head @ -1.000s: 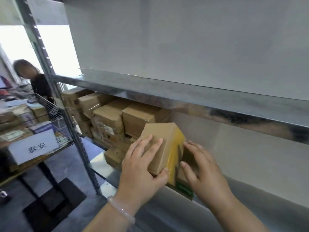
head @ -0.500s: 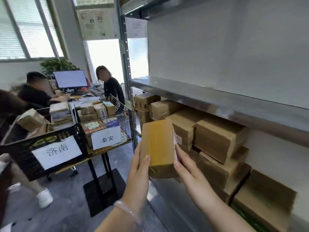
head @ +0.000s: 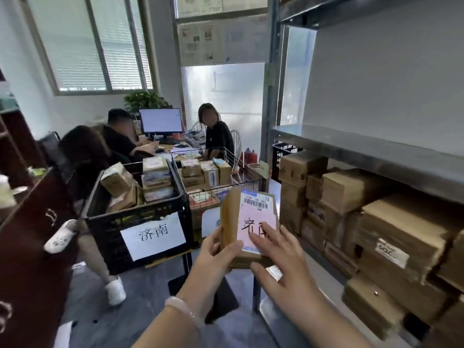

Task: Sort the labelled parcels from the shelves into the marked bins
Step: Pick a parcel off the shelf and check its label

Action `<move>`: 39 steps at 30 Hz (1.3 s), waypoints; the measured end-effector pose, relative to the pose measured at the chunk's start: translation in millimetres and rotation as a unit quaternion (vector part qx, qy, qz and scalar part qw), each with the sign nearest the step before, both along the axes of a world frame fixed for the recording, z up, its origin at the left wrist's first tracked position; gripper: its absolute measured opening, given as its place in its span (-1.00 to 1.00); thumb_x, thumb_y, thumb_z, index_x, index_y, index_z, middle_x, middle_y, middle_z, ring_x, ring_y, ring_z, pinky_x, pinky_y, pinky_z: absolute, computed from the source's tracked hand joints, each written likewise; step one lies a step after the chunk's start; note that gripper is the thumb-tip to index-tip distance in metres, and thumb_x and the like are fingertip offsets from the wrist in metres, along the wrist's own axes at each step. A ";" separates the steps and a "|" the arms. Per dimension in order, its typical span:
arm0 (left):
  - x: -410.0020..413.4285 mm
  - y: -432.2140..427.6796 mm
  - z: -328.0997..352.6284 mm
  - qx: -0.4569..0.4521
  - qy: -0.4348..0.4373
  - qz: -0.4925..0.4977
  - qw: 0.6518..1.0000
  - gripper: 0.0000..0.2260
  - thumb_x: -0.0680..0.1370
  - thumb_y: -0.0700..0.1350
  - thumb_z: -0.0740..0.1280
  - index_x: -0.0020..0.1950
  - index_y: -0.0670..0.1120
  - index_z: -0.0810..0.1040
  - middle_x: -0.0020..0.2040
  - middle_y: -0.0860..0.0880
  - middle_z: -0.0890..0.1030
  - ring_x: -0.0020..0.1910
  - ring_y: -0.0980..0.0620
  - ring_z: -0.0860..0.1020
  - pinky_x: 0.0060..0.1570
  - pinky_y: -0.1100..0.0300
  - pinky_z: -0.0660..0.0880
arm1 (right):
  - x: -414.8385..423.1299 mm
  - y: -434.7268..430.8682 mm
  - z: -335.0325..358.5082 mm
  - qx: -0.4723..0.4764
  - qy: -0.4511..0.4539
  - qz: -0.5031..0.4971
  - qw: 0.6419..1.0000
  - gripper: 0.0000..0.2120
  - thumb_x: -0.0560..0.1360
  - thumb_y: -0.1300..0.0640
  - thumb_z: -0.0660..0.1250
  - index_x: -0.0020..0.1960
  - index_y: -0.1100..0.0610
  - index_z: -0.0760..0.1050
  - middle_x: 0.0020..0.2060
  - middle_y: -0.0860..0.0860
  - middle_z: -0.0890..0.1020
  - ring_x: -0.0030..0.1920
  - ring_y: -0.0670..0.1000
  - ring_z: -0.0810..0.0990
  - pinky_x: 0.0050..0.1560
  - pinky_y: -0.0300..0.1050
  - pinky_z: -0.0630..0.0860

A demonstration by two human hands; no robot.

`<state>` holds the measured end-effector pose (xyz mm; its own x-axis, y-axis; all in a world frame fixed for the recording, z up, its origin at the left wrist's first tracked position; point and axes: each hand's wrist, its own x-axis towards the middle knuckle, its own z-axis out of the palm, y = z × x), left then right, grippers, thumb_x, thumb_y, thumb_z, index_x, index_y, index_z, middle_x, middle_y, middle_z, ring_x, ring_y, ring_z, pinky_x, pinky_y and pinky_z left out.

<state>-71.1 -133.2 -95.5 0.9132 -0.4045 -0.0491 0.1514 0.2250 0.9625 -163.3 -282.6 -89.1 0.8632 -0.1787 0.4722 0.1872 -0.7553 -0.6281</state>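
You hold the parcel (head: 232, 217) upright in the air in front of you, between the bins on your left and the shelf (head: 371, 159) on your right. Your left hand (head: 213, 257) grips its lower left edge, thumb on the near side and fingers wrapped behind. Your right hand (head: 286, 270) lies flat against the pink label (head: 253, 222), its fingers straight and covering part of the handwritten characters below the barcode. The two hands are close together, both on the parcel. Just beyond it stands a black crate (head: 105, 234) with a white paper sign (head: 153, 234) on its front, filled with parcels, and beside that a wire basket (head: 213, 189) whose own sign is mostly hidden behind the parcel. Brown cartons (head: 401, 227) are stacked under the shelf board. A pale bracelet (head: 183, 310) circles your left wrist.
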 end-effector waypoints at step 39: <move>426.9 130.3 -5.3 -0.024 0.084 0.318 0.944 -0.63 0.55 -0.02 0.40 0.37 0.08 0.52 0.23 -0.13 0.63 0.19 -0.13 0.61 0.07 -0.13 0.62 | 458.1 4.3 2.3 0.092 0.111 0.181 0.973 -0.42 0.41 -0.38 0.11 0.42 -0.48 0.08 0.30 -0.62 0.04 0.32 -0.54 -0.02 0.37 -0.17 0.07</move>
<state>355.8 -2.9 -100.8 0.9531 0.2180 -0.2101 0.1200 0.3653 0.9231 294.8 -278.3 -86.8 0.9623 0.0925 0.2558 0.2647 -0.5355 -0.8020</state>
